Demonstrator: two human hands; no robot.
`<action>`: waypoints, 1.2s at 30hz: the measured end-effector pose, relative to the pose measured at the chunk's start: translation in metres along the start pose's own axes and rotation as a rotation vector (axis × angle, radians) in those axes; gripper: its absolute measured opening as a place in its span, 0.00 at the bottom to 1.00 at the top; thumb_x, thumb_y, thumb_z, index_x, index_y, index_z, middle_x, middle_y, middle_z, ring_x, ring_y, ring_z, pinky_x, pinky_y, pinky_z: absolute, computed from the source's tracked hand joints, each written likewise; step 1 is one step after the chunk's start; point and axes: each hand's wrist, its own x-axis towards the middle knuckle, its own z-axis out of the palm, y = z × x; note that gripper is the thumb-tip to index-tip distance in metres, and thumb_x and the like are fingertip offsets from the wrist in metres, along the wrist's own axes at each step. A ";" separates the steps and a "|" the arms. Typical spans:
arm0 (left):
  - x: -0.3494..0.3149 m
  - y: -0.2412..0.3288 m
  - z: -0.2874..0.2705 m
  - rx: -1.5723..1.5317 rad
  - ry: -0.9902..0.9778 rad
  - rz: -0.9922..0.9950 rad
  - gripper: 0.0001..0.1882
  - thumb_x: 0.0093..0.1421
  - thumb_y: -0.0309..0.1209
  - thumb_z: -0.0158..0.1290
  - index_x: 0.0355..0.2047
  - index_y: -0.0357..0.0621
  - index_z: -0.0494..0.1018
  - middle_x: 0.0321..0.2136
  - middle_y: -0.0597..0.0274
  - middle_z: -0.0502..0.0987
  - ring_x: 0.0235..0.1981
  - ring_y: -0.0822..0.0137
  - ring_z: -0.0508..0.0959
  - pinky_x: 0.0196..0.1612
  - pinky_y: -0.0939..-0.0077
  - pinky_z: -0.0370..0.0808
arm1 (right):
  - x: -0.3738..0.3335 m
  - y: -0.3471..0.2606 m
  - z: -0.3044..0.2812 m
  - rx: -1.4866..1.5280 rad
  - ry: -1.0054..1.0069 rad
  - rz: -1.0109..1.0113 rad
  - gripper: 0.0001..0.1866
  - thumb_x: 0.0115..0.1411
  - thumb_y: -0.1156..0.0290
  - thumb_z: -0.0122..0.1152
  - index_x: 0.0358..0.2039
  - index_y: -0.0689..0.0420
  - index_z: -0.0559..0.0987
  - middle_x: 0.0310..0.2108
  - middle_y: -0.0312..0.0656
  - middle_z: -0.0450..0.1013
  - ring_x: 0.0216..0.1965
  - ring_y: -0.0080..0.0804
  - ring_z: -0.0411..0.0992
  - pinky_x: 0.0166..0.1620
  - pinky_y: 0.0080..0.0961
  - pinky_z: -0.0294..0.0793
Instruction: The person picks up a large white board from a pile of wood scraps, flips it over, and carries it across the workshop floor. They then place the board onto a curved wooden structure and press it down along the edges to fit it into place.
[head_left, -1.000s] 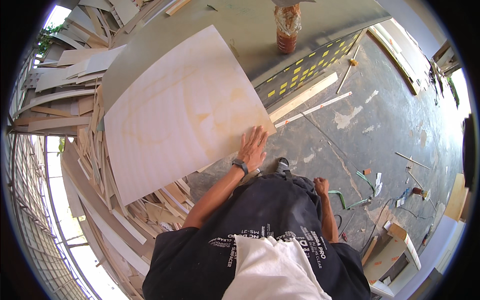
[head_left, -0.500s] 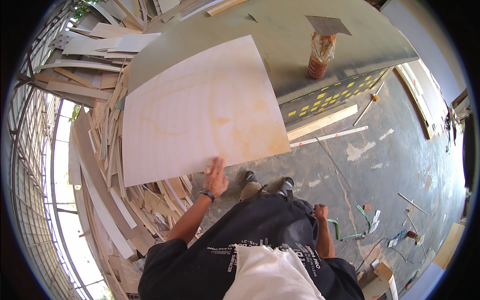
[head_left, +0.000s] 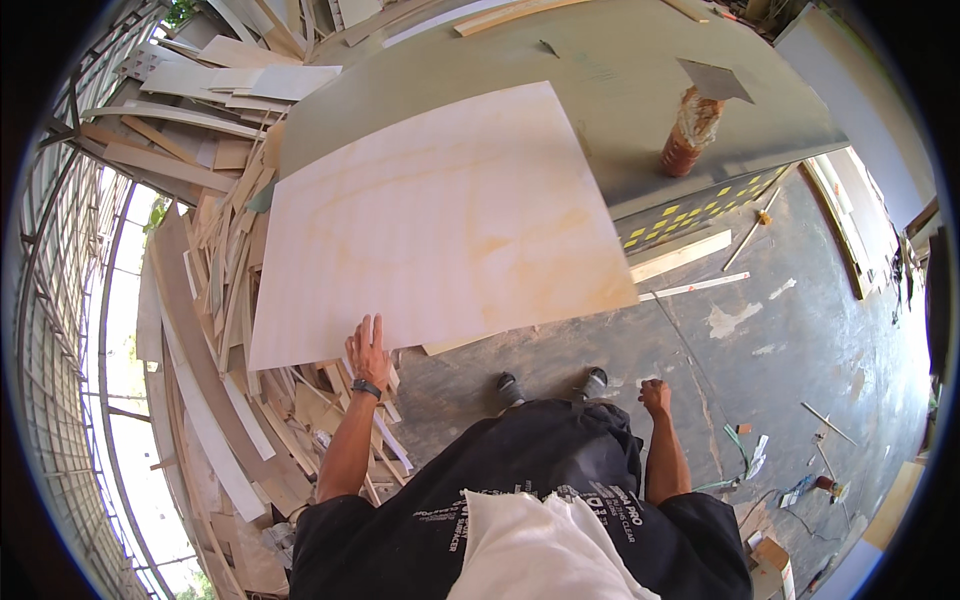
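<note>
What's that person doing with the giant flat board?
A person stands on a dusty concrete floor beside a grey worktable. Their left hand rests flat on the near edge of a big pale plywood sheet that lies partly on the table and sticks out over a heap of wood offcuts. Their right hand is a loose fist at their side, holding nothing visible.

One large pale plywood sheet [head_left: 440, 225] lies under the left hand [head_left: 367, 352] fingers. One wrapped bottle [head_left: 688, 132] stands far beyond them. Two shoes [head_left: 550, 385] show below, beside one closed right hand [head_left: 655, 396].
</note>
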 end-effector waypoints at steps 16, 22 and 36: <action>0.222 -0.150 -0.349 -0.229 0.859 0.428 0.20 0.58 0.26 0.64 0.52 0.40 0.80 0.45 0.46 0.83 0.49 0.51 0.84 0.46 0.61 0.79 | -0.032 -0.023 0.185 0.284 0.255 0.000 0.18 0.60 0.61 0.54 0.32 0.65 0.82 0.25 0.58 0.78 0.31 0.51 0.80 0.38 0.44 0.75; 0.226 -0.131 -0.479 -0.312 0.819 0.410 0.17 0.64 0.39 0.62 0.44 0.38 0.81 0.28 0.48 0.83 0.26 0.60 0.82 0.36 0.69 0.76 | -0.002 0.032 0.191 0.310 0.432 -0.045 0.16 0.63 0.66 0.59 0.24 0.65 0.80 0.19 0.41 0.75 0.18 0.29 0.72 0.21 0.30 0.72; 0.170 -0.157 -0.554 -0.209 0.682 0.473 0.19 0.65 0.42 0.61 0.32 0.34 0.77 0.17 0.59 0.74 0.19 0.74 0.66 0.25 0.72 0.66 | -0.027 -0.326 0.237 0.979 -0.376 -0.150 0.15 0.65 0.59 0.59 0.43 0.59 0.79 0.35 0.40 0.78 0.39 0.36 0.79 0.42 0.38 0.76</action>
